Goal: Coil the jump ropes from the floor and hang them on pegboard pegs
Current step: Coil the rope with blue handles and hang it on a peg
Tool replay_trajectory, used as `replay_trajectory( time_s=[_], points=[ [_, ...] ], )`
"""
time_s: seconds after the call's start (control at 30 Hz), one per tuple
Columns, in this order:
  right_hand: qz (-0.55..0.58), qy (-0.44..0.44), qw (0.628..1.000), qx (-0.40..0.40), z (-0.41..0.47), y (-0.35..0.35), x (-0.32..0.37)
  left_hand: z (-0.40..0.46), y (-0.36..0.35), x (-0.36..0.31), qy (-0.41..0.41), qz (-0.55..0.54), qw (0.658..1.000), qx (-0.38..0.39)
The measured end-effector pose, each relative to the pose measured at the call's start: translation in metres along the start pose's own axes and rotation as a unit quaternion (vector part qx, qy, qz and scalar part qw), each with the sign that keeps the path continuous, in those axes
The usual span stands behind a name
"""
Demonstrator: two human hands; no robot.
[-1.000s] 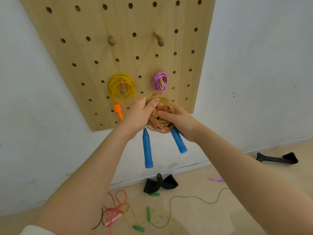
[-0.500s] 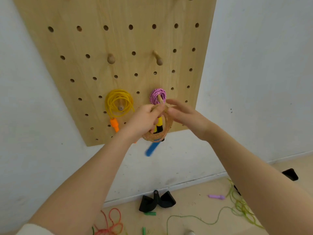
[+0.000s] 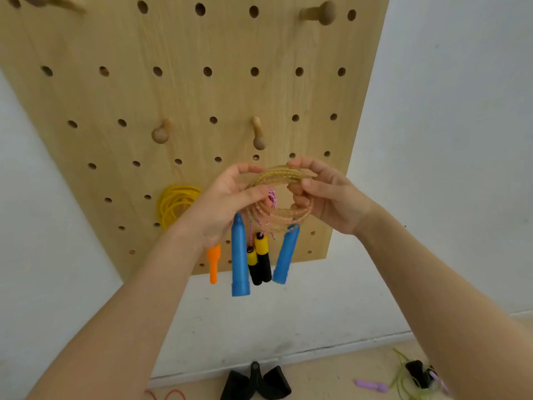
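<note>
A coiled beaded jump rope (image 3: pixel 281 177) with two blue handles (image 3: pixel 239 258) hanging down is held in front of the wooden pegboard (image 3: pixel 178 93). My left hand (image 3: pixel 227 203) grips the coil's left side and my right hand (image 3: pixel 326 194) grips its right side. Two bare wooden pegs (image 3: pixel 258 134) stick out just above the coil. Behind the coil hangs a pink rope (image 3: pixel 271 197) with yellow-and-black handles (image 3: pixel 259 261). A yellow coiled rope (image 3: pixel 174 203) with an orange handle (image 3: pixel 214 262) hangs to the left, partly hidden by my left hand.
A higher peg (image 3: pixel 320 13) sits at the board's top right. On the floor lie a black wedge-shaped object (image 3: pixel 255 383), a purple handle (image 3: pixel 370 385), a green rope (image 3: pixel 403 376) around a black item, and a red rope (image 3: pixel 167 395).
The view has tilted up and drawn closer to the board. Both hands have lifted the coil toward the middle row of pegs, and the blue handles now hang straight down.
</note>
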State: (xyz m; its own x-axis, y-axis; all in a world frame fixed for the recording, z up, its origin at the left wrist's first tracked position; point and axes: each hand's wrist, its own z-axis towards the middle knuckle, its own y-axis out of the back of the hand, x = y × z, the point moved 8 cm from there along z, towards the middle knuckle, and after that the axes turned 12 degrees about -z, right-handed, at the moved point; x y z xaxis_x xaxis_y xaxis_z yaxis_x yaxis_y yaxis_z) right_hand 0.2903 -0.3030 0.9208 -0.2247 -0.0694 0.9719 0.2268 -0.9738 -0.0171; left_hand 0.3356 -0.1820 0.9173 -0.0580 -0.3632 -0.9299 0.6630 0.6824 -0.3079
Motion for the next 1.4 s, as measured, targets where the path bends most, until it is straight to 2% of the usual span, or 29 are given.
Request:
replay_trajectory(
  time_s=[0.1,0.2,0.37,0.47,0.53,0.63,0.67,0.7,0.77,0.9,1.03,1.1,1.17,1.3,1.4],
  points=[
    [-0.166,0.023,0.98,-0.102,0.03,0.024,0.018,0.026,0.01,-0.024,-0.11,0.141,0.981,-0.079],
    [-0.217,0.048,0.963,-0.153,0.058,0.033,0.031,0.049,0.022,-0.043,-0.182,0.171,0.959,-0.132],
    [-0.27,0.059,0.943,-0.186,0.092,0.053,0.024,0.087,0.042,-0.043,-0.192,0.21,0.949,-0.137],
    [-0.416,0.084,0.875,-0.235,0.11,0.063,0.027,0.108,0.055,-0.041,-0.201,0.235,0.935,-0.173],
    [-0.524,0.087,0.805,-0.266,0.119,0.068,0.031,0.115,0.057,-0.049,-0.252,0.32,0.887,-0.218],
    [-0.678,0.115,0.657,-0.31,0.124,0.069,0.04,0.119,0.048,-0.057,-0.338,0.518,0.743,-0.257],
    [-0.708,0.122,0.619,-0.318,0.125,0.069,0.041,0.123,0.046,-0.055,-0.341,0.559,0.711,-0.257],
    [-0.722,0.116,0.602,-0.321,0.128,0.068,0.042,0.127,0.046,-0.054,-0.339,0.582,0.693,-0.257],
    [-0.73,0.082,0.606,-0.304,0.136,0.066,0.039,0.133,0.044,-0.052,-0.324,0.615,0.669,-0.263],
    [-0.756,0.052,0.591,-0.275,0.139,0.051,0.028,0.137,0.042,-0.049,-0.281,0.655,0.647,-0.27],
    [-0.815,0.012,0.534,-0.226,0.124,0.036,-0.002,0.128,0.045,-0.014,-0.144,0.686,0.68,-0.216],
    [-0.82,-0.021,0.528,-0.222,0.12,0.032,-0.01,0.116,0.041,-0.001,-0.131,0.685,0.687,-0.203],
    [-0.794,-0.049,0.558,-0.237,0.116,0.03,-0.005,0.107,0.042,0.005,-0.11,0.658,0.72,-0.192],
    [-0.678,-0.077,0.674,-0.283,0.102,0.032,0.012,0.087,0.043,-0.002,-0.106,0.56,0.8,-0.188],
    [-0.637,-0.053,0.712,-0.291,0.092,0.031,0.022,0.071,0.038,-0.015,-0.136,0.506,0.833,-0.177]
  ],
)
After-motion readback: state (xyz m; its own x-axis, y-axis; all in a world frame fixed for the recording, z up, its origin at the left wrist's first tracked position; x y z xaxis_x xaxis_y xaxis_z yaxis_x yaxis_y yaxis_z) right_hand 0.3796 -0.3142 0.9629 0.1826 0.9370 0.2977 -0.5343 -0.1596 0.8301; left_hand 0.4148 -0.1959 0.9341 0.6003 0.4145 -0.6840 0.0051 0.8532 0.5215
